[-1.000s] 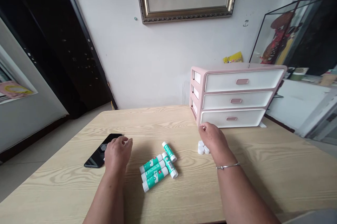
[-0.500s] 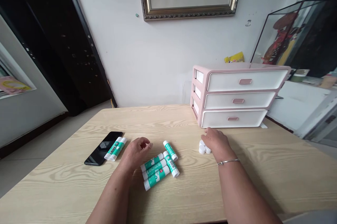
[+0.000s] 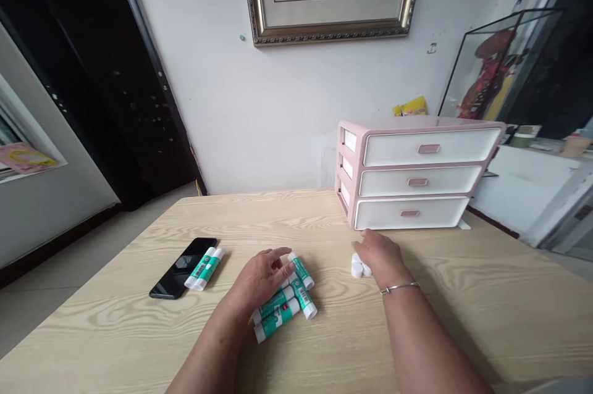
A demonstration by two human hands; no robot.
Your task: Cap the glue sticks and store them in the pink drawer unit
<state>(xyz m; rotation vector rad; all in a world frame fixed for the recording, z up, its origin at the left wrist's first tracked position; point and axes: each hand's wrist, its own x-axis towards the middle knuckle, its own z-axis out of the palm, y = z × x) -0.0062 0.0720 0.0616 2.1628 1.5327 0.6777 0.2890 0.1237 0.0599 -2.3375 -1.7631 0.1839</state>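
Seven green-and-white tubes lie on the table, all in front of the drawer unit and to its left: five in a pile, one of them mostly hidden by a hand, and two in a pair further left of the unit. One black phone lies beside that pair, the farthest of these things from the unit; whether tubes and phone touch, I cannot tell. At least three white caps sit close together just in front of the unit's lower left corner, partly covered.

The two hands are well apart. The left hand, left of the unit and in front of it, is over the pile with thumb and forefinger spread; contact with a tube is unclear. The right hand, nearest the unit, bends down over the caps; its fingertips are hidden, so I cannot tell whether it grips one. One silver bracelet circles its wrist.

The table has a pale wood grain. The unit has three white drawers, all closed. Behind it show one yellow packet and a white wall; up and left hangs one gilt-framed picture. Far left of the unit is a dark door.
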